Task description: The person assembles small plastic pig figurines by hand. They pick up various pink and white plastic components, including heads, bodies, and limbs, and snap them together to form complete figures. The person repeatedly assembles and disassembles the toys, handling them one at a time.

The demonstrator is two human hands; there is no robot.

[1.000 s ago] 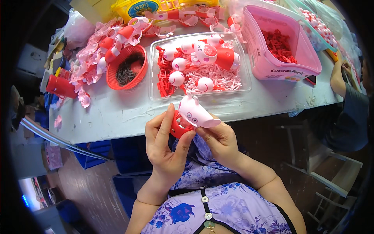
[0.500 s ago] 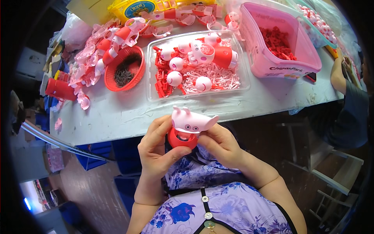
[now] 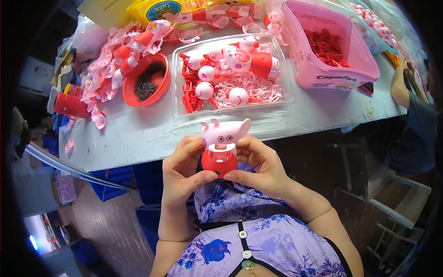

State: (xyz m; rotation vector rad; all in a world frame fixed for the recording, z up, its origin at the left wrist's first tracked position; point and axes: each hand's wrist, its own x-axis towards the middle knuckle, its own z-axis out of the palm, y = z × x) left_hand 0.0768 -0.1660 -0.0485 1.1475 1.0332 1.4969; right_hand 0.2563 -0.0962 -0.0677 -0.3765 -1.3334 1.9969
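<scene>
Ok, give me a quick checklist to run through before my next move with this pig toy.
1. Left hand on the pig toy: ok, holding its side.
2. Right hand on it: ok, holding the opposite side.
3. Toy upright: ok, pink head above red body.
4. Front closed below the eyes: not ok, there is an opening.
5. Parts inside properly seated: cannot tell, too small.
6. Clear tray on the table: ok, beyond both hands.

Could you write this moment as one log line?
grip: left hand, right hand | held: pink-headed, red-bodied toy | ahead: clear tray of small parts | surface: pale table
</scene>
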